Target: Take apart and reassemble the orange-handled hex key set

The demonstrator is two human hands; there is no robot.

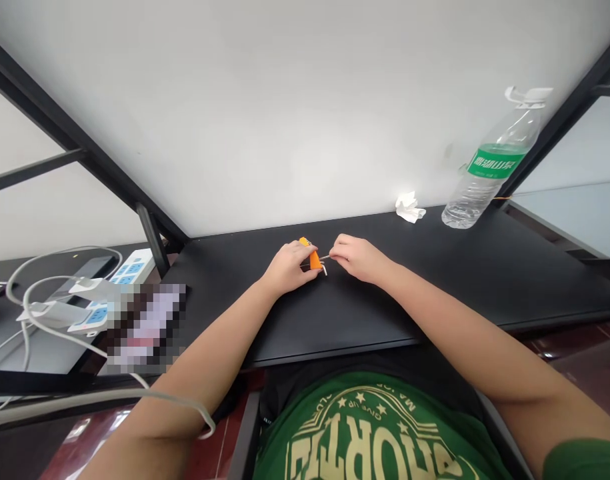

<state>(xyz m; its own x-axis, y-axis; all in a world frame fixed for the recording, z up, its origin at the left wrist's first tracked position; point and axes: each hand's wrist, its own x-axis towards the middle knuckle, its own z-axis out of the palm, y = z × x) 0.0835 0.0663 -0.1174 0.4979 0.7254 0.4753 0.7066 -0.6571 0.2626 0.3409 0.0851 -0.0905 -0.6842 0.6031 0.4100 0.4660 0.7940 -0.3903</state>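
Note:
Near the middle of the black tabletop, my left hand [289, 268] is closed on a small orange object [315, 260] with dark marks at its top; its exact kind is too small to make out. My right hand [357, 258] pinches a thin rod-like piece [325, 257], whose far end meets or nearly meets the orange object's right side. Just below that, a small white piece [325, 270] sticks out beside the orange object. My fingers cover part of each held thing.
A clear plastic bottle [467, 197] with a green label stands at the back right of the black table [365, 320]. Crumpled white tissue [409, 207] lies against the wall. To the left are a power strip [137, 267], a white cable [59, 335] and a blurred-out item [149, 327].

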